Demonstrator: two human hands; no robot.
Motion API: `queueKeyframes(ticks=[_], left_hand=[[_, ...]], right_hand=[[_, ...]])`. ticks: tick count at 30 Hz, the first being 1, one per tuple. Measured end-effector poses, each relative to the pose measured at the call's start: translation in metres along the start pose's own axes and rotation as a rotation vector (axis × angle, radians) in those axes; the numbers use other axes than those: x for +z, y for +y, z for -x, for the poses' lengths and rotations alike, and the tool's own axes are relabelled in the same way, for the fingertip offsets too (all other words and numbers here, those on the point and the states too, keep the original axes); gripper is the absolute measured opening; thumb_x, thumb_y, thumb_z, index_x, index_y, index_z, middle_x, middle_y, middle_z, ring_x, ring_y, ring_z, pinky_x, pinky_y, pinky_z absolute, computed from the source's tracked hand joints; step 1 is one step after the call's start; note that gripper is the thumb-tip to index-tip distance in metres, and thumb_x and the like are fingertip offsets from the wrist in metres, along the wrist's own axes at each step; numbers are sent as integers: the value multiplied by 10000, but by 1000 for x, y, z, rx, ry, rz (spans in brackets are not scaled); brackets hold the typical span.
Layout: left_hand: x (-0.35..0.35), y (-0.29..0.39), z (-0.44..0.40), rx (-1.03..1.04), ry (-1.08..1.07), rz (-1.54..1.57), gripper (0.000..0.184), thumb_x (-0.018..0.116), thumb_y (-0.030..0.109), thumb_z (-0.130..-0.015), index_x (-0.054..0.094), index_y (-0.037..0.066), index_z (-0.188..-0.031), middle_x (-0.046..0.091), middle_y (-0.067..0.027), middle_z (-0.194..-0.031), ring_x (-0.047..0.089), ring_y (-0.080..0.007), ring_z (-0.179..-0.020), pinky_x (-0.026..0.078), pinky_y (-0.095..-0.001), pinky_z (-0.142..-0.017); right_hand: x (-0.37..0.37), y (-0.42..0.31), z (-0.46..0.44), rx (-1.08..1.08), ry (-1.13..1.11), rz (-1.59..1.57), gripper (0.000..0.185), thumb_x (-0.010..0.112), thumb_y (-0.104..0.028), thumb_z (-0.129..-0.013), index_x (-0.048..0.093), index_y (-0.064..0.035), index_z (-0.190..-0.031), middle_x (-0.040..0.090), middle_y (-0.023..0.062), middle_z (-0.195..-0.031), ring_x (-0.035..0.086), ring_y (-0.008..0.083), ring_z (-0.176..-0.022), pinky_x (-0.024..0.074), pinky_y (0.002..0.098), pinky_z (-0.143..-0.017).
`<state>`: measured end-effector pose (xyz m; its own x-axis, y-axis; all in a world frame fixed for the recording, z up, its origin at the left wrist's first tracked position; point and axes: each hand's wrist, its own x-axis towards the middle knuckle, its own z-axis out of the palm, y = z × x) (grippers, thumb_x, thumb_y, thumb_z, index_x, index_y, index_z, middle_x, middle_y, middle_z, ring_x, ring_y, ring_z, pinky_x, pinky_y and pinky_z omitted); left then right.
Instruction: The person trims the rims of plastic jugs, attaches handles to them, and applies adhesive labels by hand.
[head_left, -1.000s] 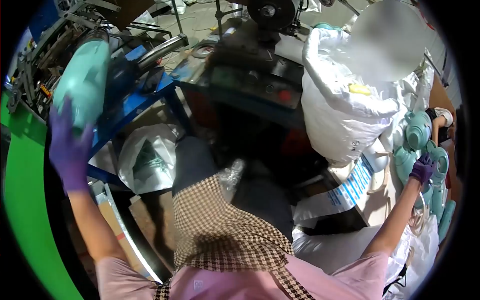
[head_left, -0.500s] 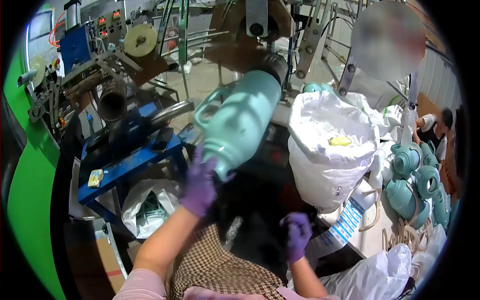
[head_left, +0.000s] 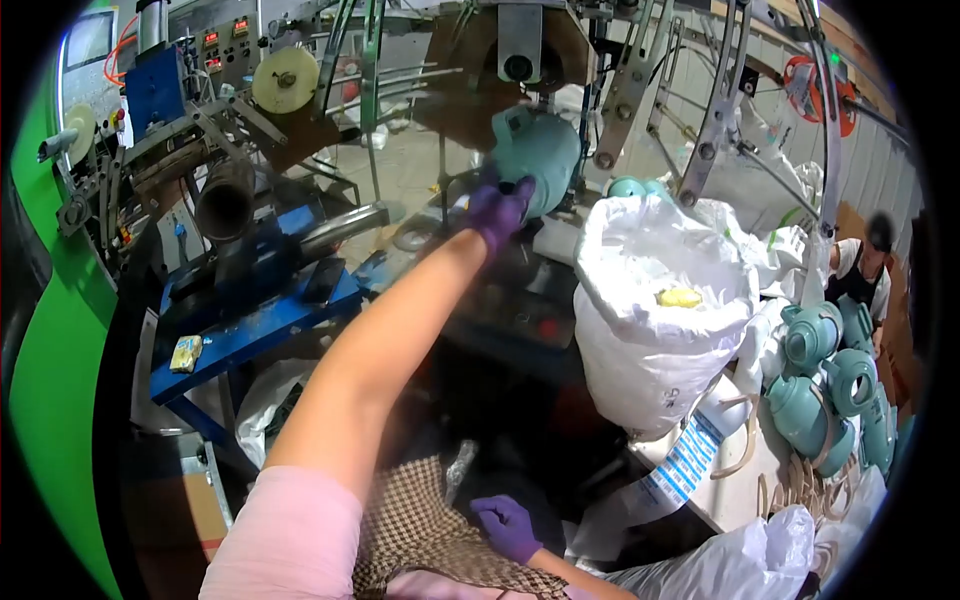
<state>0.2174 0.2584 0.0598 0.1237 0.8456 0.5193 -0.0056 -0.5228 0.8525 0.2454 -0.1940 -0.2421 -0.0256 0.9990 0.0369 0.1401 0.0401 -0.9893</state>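
1. At upper centre of the frame, grips the teal jug (head_left: 550, 160) with the left hand (head_left: 497, 213) clamped around its near end, probably to leave the far end free.
2. Stretches the left arm (head_left: 365, 395) up from lower left, elbow slightly bent.
3. Holds the right hand (head_left: 508, 528) low at centre, beside the checked apron (head_left: 405, 510), well apart from the left; cannot tell how far its fingers close.
4. At right, has the white sack (head_left: 640, 370) standing open-mouthed, apparently for easy reach, near piled teal shells (head_left: 800, 415).

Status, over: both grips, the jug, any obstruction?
Left grip on teal jug. Right grip beside checked apron, holding nothing visible. Nothing visibly blocking left grip.
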Motion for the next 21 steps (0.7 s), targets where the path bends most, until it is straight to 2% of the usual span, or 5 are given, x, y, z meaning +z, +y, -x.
queueKeyframes(ticks=[8,13,17,20,21], left_hand=[[-36,24,81,25,-98,102,655,633,323,-990,359,-2,-1488,555,-194,-1376,571,-266,-1138,451,-395,-1031],[-83,1,211,201,-205,-236,601,624,213,-1015,389,-7,-1522,504,-163,-1479,562,-238,-1213,432,-382,-1097],[-129,3,286,-336,-145,414,512,619,139,-1013,449,14,-1479,581,-140,-1370,580,-227,-1274,497,-367,-1063],[-158,-34,339,-72,-14,240,453,582,202,-1052,482,32,-1460,627,-141,-1318,656,-205,-1150,577,-395,-977],[-168,-32,347,-235,124,680,404,563,225,-1062,519,42,-1419,658,-128,-1250,674,-224,-1112,591,-397,-950]], right_hand=[[-3,-27,-17,-63,-172,283,268,532,-239,-951,723,-93,-1071,702,131,-988,657,335,-935,519,395,-849],[-8,-59,-19,77,-219,225,329,623,-224,-940,681,-67,-1224,688,103,-1007,662,238,-932,521,334,-859],[3,-4,-22,17,-170,164,496,672,-194,-934,582,-30,-1394,670,59,-1005,645,154,-901,518,286,-850],[7,-31,-29,188,-192,197,517,618,-246,-897,536,-139,-1396,716,146,-1102,681,339,-1022,527,403,-896],[7,-24,-31,135,-184,236,528,626,-252,-895,533,-143,-1403,713,148,-1116,681,342,-1032,528,406,-903]])
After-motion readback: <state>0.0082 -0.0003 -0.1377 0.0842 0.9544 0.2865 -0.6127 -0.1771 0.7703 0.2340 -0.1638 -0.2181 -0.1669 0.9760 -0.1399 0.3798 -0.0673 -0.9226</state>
